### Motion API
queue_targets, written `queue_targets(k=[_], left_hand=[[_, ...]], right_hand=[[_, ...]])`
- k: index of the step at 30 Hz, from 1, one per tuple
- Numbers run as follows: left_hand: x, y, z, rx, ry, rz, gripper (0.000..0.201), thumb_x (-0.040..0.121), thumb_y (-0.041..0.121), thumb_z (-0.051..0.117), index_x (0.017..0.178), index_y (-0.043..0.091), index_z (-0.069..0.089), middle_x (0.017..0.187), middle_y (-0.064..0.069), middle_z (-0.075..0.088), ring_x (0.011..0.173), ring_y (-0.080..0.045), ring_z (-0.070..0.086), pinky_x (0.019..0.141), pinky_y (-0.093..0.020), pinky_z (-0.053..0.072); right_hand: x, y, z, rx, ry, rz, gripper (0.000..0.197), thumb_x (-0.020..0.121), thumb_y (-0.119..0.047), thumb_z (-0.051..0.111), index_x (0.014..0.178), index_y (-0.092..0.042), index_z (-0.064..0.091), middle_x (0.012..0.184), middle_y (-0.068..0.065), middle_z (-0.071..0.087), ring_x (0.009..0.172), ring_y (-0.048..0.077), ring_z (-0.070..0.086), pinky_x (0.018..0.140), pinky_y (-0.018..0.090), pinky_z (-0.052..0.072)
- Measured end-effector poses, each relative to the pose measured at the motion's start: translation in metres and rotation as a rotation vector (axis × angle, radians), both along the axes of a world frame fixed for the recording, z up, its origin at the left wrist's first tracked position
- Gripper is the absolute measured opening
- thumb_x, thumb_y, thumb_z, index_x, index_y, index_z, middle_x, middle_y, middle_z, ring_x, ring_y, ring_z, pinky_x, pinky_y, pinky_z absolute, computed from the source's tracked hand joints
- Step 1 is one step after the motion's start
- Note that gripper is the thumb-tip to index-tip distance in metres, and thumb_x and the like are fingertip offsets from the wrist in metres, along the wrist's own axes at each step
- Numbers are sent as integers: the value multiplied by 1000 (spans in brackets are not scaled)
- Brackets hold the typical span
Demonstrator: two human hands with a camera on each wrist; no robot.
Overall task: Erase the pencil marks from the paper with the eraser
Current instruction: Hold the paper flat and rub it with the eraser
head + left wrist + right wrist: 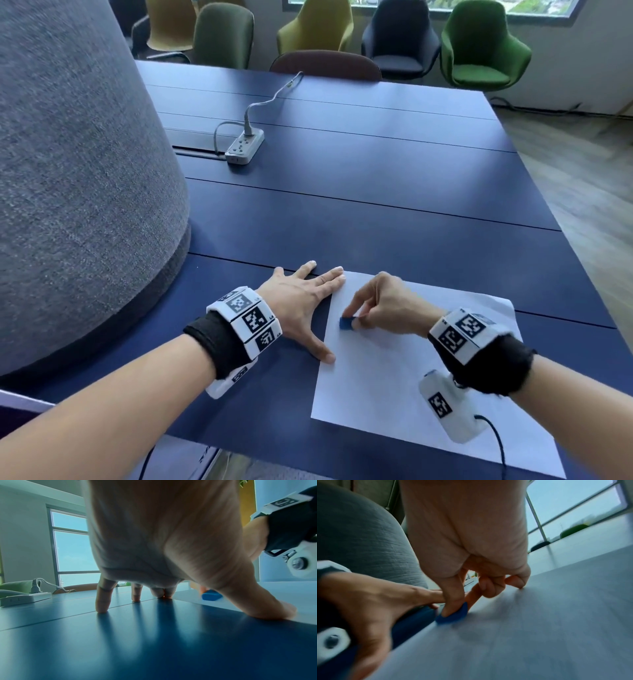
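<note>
Blue table (376, 192) all the way out, chairs (479, 51) lined under the window beyond. Right hand (383, 305) is curled, thumb and fingers pinching the eraser (347, 323) and holding it down on the paper (394, 383), near its left edge. Left hand (301, 305) lies flat and spread just left of those fingers, fingertips on the sheet's top corner, thumb at its edge. Well ahead of the fingers sits a power strip (245, 145); a grey fabric bulk (75, 164) crowds in on the left. Pencil marks: too faint to tell.
</note>
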State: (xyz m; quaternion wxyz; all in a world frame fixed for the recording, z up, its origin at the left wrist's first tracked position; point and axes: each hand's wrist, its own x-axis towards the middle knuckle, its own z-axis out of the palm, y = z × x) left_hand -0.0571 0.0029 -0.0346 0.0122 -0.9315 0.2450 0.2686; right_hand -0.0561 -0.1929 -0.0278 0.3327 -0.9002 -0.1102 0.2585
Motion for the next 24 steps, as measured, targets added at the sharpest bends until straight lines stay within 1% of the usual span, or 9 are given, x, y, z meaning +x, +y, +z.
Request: queue_targets(k=[2, 4, 7, 10, 12, 15, 20, 23, 24], left_hand=[[1, 0, 1, 13, 13, -3, 138, 53, 86, 66, 153, 34, -14, 156, 27, -21, 148, -20, -16, 112, -61, 14], [1, -1, 1, 29, 29, -2, 143, 50, 86, 68, 153, 33, -16, 156, 27, -23, 148, -20, -18, 113, -62, 12], [1, -2, 1, 48, 35, -11, 144, 49, 85, 69, 152, 33, -18, 155, 26, -25, 148, -21, -19, 112, -62, 10], [0, -2, 2, 59, 31, -15, 144, 50, 85, 69, 152, 33, -19, 155, 26, -26, 148, -22, -18, 112, -61, 12], [0, -2, 3, 65, 29, -15, 144, 49, 85, 68, 152, 33, -17, 155, 25, -25, 148, -22, -17, 112, -62, 13], [0, -3, 3, 67, 33, -7, 144, 49, 85, 69, 152, 33, -17, 155, 26, -25, 148, -22, -17, 111, -62, 13], [-2, -4, 5, 59, 39, -1, 143, 52, 82, 70, 152, 32, -18, 155, 25, -25, 148, -22, -18, 111, -64, 9], [-2, -3, 4, 64, 37, -4, 143, 51, 83, 70, 153, 33, -17, 155, 25, -25, 148, -22, -18, 111, -63, 11], [-1, -3, 4, 62, 36, -4, 143, 51, 83, 70, 152, 33, -17, 155, 26, -25, 148, -22, -18, 111, -63, 11]], right_hand=[[10, -2, -3, 32, -96, -135, 18, 71, -15, 74, 75, -32, 77, 67, -4, 68, 63, 8, 60, 67, 24, 53], [8, -2, -6, 91, -147, -211, 16, 72, -13, 74, 79, -27, 77, 64, -3, 66, 58, 5, 57, 62, 20, 47], [-15, 0, -9, 103, -89, -120, 19, 73, -8, 73, 78, -26, 76, 60, -7, 64, 50, -1, 53, 56, 14, 41], [-23, 3, -4, 49, -5, -12, 22, 72, -14, 73, 68, -36, 73, 59, -11, 66, 56, 0, 57, 65, 21, 46], [-12, 4, -5, 51, -78, -71, 24, 70, -17, 72, 64, -40, 71, 57, -11, 65, 58, 2, 58, 72, 26, 51], [-11, 5, -7, 76, -141, -168, 22, 70, -17, 72, 67, -38, 71, 57, -10, 64, 58, 4, 57, 71, 26, 51], [-31, 7, -2, 4, 10, 36, 23, 72, -15, 72, 67, -37, 71, 63, -9, 65, 59, 4, 57, 66, 22, 46], [-18, 8, -4, 46, -104, -91, 22, 72, -16, 72, 67, -37, 71, 62, -9, 65, 59, 4, 56, 74, 27, 50], [-19, 8, -6, 59, -121, -107, 22, 71, -14, 72, 68, -36, 71, 61, -8, 65, 57, 3, 55, 71, 25, 49]])
